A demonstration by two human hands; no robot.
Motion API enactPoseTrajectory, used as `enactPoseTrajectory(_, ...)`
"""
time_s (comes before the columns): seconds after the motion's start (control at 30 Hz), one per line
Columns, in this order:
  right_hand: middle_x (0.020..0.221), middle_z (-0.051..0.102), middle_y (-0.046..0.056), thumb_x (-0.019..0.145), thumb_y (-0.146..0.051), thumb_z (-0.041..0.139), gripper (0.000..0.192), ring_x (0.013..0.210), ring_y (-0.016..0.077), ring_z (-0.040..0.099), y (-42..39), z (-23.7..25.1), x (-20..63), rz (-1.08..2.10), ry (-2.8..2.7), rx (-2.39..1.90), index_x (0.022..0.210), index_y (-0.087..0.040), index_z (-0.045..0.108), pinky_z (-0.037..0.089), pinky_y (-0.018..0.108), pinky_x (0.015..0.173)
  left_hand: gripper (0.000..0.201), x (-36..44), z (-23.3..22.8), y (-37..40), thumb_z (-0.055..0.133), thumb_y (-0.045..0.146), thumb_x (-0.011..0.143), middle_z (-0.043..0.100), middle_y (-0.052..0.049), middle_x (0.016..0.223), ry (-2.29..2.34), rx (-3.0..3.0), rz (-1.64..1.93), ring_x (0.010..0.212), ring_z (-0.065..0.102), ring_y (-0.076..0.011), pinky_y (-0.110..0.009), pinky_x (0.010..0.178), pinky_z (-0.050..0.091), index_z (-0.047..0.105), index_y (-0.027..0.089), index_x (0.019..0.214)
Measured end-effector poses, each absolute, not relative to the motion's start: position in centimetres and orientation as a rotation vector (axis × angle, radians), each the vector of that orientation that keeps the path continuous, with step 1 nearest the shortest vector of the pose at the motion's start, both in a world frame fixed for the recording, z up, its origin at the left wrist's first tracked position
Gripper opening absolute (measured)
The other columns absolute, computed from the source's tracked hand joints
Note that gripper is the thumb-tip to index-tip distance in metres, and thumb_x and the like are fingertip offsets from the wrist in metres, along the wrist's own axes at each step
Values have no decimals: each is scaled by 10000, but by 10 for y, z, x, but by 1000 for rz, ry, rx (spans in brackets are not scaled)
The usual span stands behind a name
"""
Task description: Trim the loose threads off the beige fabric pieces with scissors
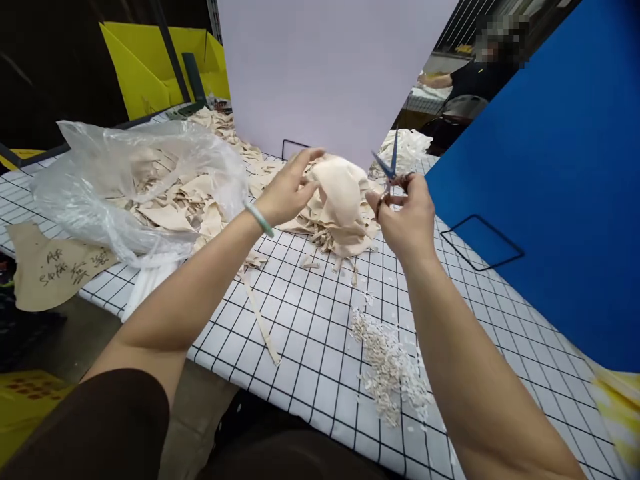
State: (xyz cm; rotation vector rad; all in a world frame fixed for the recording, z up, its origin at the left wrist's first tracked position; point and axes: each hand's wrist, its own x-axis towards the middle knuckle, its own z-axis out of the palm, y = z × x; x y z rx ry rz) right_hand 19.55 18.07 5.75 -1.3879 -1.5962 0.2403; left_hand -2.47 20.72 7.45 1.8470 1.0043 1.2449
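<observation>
Our left hand (287,193) fingers pinch the beige fabric piece (340,190) | our right hand (407,217) fingers grasp the scissors (389,167), blades apart | fabric above the pile (330,230) near the far edge of the surface (310,360).

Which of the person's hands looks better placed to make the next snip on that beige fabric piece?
Probably the right hand: it already grips the small blue-bladed scissors, blades apart and pointing up beside the beige fabric piece. The left hand is busy pinching that fabric, so it seems suited to steadying.
</observation>
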Motion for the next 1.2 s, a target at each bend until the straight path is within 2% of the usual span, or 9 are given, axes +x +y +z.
enactPoseTrajectory(0.07, 1028, 661, 69, 810, -346, 734, 280, 792, 193, 618, 175, 34, 195, 292, -1544, -1471, 976, -237, 537, 488, 343, 641, 307, -50, 57, 192, 616, 75, 867, 625, -99, 1217, 1183, 1860, 1216, 1020, 607, -226, -399, 896, 520, 653, 157, 1160)
enactPoseTrajectory(0.17, 836, 661, 35, 800, -308, 703, 189, 697, 178, 585, 149, -18, 166, 734, -1661, -1381, 866, -234, 542, 491, 333, 638, 145, -95, 12, 139, 626, 143, 797, 682, -48, 959, 1563, 1532, 1158, 877, 620, -192, -344, 839, 522, 697, 173, 920)
enactPoseTrajectory(0.3, 904, 688, 20, 692, -136, 701, 223, 914, 225, 616, 133, -69, 87, 1021, -1867, -1112, 821, -251, 559, 505, 372, 832, 151, -130, -38, 74, 507, 241, 787, 632, -19, 754, 1749, 1250, 1192, 722, 633, -173, -325, 740, 538, 612, 168, 866)
enactPoseTrajectory(0.4, 874, 675, 8, 642, -99, 688, 267, 938, 235, 597, 136, -79, 39, 1056, -1855, -1070, 783, -256, 524, 483, 388, 886, 148, -132, -53, 55, 559, 322, 763, 609, -9, 695, 1833, 1173, 1150, 663, 615, -185, -329, 687, 524, 591, 180, 788)
enactPoseTrajectory(0.53, 883, 649, 16, 757, -235, 626, 180, 804, 202, 589, 132, -75, 32, 1079, -1687, -1162, 853, -253, 475, 494, 369, 786, 258, -116, -62, 73, 787, 278, 607, 586, -17, 699, 1929, 1159, 1134, 870, 620, -257, -360, 820, 485, 544, 198, 643)
enactPoseTrajectory(0.63, 885, 645, 13, 758, -321, 659, 220, 742, 174, 572, 122, -67, 58, 1091, -1594, -1210, 855, -246, 476, 492, 348, 752, 310, -102, -61, 99, 762, 181, 615, 588, -37, 759, 1898, 1124, 1195, 987, 605, -261, -348, 875, 465, 455, 197, 576)
enactPoseTrajectory(0.83, 885, 658, 26, 746, -434, 726, 298, 738, 166, 576, 92, -46, 109, 1140, -1474, -1248, 849, -228, 538, 508, 357, 745, 205, -72, -31, 63, 510, 285, 843, 492, 22, 648, 1615, 982, 1284, 596, 521, -122, -260, 600, 457, 411, 203, 683)
enactPoseTrajectory(1.03, 1174, 653, 52, 743, -234, 731, 259, 936, 181, 607, 39, -43, 124, 1419, -1631, -904, 943, -250, 568, 514, 339, 811, 298, -36, -15, -32, 687, 380, 841, 475, 61, 598, 1100, 922, 1136, 532, 409, -63, -183, 518, 356, 484, 178, 759)
enactPoseTrajectory(1.2, 749, 564, -33, 680, -130, 641, 181, 681, 140, 511, 36, -55, 116, 1382, -1636, -921, 806, -230, 556, 450, 287, 655, 262, -46, -12, -42, 700, 362, 854, 552, 40, 659, 1093, 837, 1033, 541, 457, -59, -171, 495, 318, 519, 176, 822)
